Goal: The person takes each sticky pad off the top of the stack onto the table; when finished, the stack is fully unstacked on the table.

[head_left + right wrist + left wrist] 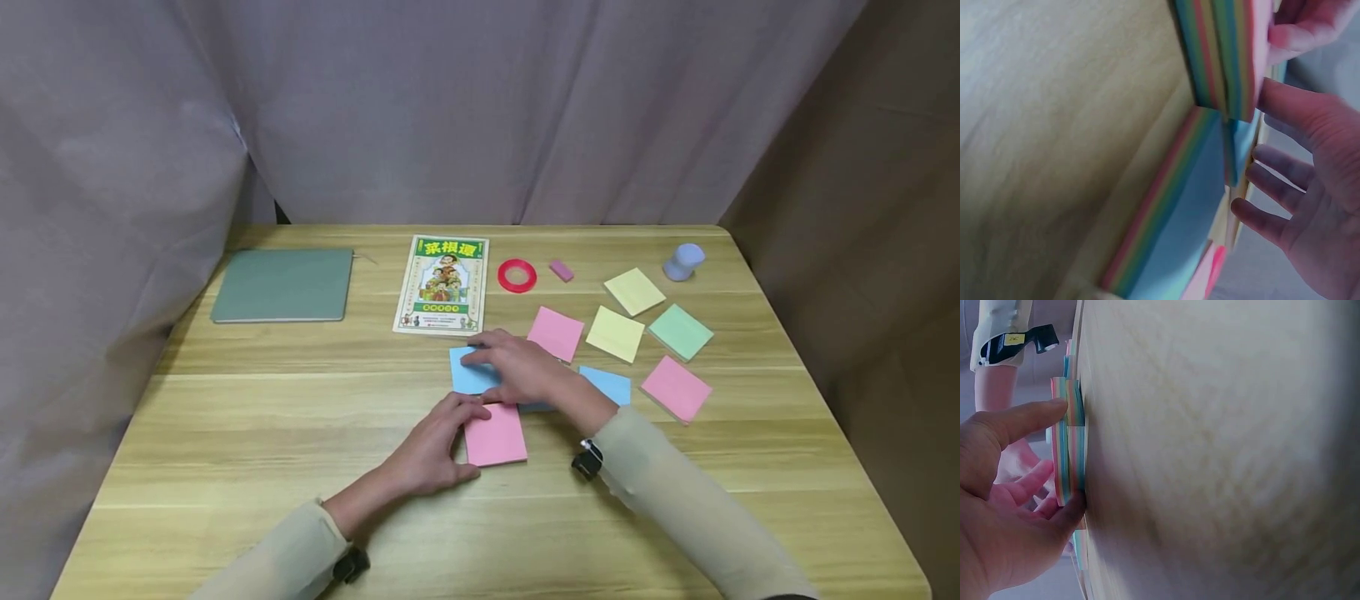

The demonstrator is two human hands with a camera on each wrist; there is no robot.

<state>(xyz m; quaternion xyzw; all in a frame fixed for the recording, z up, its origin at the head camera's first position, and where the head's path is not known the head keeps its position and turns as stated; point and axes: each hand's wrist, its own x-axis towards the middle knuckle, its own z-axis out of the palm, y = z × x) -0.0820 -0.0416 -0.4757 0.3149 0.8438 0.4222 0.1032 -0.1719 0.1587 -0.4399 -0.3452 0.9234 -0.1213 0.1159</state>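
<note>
A pink-topped stack of sticky notes (496, 437) lies near the middle of the table; its striped, two-layer side shows in the left wrist view. My left hand (433, 446) holds it at the left side, thumb at the near edge and fingertips at the far corner. Just behind it, a blue sticky note pad (467, 377) lies partly under my right hand (522, 367). In the right wrist view, the right thumb (1291, 100) is right at the stack's corner and the other fingers are extended. A second blue pad (1179, 206) shows beside the stack.
Right of my hands lie pink pads (677, 388), yellow pads (615, 334), a green pad (680, 332) and another blue pad (607, 384). Behind are a booklet (441, 286), red tape roll (517, 276), pink eraser (561, 270), lilac cup-shaped object (683, 262) and green notebook (283, 285).
</note>
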